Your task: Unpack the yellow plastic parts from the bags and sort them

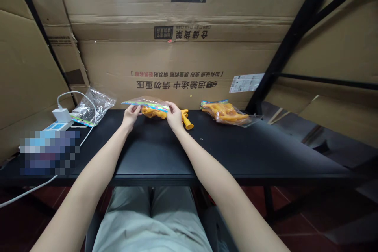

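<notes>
Between my two hands is a clear plastic bag [146,101] with a colourful printed strip along its edge. My left hand [132,116] pinches the strip at its left end, and my right hand [175,116] grips the right end. Orange-yellow plastic pieces [153,112] show just below the strip; whether they lie inside the bag or behind it I cannot tell. Beside my right hand, an orange-yellow piece with a flared foot [189,124] rests on the black table. Farther right lies another clear bag [226,113] filled with similar orange-yellow pieces.
On the left lie a crumpled clear bag [94,106], a power strip [59,125] with a white charger [62,115] and cable, and a blurred-out item [49,152]. Cardboard [183,55] walls the back of the black table [156,157]. A black metal post [283,47] stands at right.
</notes>
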`<state>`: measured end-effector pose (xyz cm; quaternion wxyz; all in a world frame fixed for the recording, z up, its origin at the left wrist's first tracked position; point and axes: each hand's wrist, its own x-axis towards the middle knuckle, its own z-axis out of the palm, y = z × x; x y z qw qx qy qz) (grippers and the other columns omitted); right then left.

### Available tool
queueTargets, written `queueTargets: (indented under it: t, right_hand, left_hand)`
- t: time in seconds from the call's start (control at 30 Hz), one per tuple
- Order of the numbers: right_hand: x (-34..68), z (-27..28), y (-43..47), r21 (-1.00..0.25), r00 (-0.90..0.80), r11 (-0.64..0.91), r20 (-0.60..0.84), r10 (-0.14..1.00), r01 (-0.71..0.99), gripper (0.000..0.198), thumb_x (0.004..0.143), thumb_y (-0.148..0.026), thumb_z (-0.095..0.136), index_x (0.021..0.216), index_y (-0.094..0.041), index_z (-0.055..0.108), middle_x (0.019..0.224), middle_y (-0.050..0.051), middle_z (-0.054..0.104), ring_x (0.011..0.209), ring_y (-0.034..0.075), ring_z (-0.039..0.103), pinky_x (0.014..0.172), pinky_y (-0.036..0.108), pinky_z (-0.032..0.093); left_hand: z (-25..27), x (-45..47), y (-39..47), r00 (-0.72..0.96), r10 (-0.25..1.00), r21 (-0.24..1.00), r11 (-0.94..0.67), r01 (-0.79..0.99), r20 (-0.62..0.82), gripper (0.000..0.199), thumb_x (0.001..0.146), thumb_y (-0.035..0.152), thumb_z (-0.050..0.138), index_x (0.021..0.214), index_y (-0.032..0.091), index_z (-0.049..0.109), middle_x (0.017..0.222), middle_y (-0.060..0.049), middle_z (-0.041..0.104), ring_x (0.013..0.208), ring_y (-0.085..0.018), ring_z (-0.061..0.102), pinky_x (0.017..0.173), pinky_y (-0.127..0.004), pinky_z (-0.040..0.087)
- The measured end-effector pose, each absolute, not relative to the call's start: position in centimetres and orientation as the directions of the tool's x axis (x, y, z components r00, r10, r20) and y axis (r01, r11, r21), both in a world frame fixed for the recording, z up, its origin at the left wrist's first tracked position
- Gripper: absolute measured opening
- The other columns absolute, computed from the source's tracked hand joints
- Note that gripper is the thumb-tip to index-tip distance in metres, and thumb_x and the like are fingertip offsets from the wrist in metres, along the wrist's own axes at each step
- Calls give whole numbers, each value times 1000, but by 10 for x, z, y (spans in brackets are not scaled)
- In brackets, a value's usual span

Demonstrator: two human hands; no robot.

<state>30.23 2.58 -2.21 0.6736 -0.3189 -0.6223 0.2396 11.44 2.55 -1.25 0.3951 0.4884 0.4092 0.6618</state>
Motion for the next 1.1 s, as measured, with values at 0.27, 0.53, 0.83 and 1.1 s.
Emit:
queueTargets:
  t: [0.27,0.53,0.83,1.1]
  right_hand:
    - [304,1,12,-642,129,764,764,632,65,35,87,-48,49,105,-23,65,116,8,66,113,23,58,103,38,44]
    - [314,21,-7,-602,152,796,794,589,59,48,94,-42,26,95,-21,70,117,6,66,117,25,58,99,43,45]
    - [320,-8,28,-821,123,566,556,822,-73,36,80,-50,53,63,-20,63,90,8,73,96,24,66,89,38,50]
    - [315,-30,35,-873,58,467,464,884,-139,36,60,-33,78,90,-20,63,101,5,68,88,17,65,85,35,52]
  left_hand:
    - [10,124,2,-199,833,835,-541,-98,516,33,76,18,67,109,21,62,118,-8,65,125,-21,53,100,-31,48]
    - [27,128,-15,-248,750,749,-652,-121,613,38,72,19,66,109,25,68,119,-4,66,127,-24,51,102,-35,46]
    - [10,102,14,-77,994,896,-102,-432,76,21,78,31,60,91,15,63,89,-7,71,68,-15,67,58,-27,54]
    - [-12,108,18,-74,995,960,43,-277,-66,29,63,25,83,73,11,59,51,3,55,33,-1,40,34,-15,29]
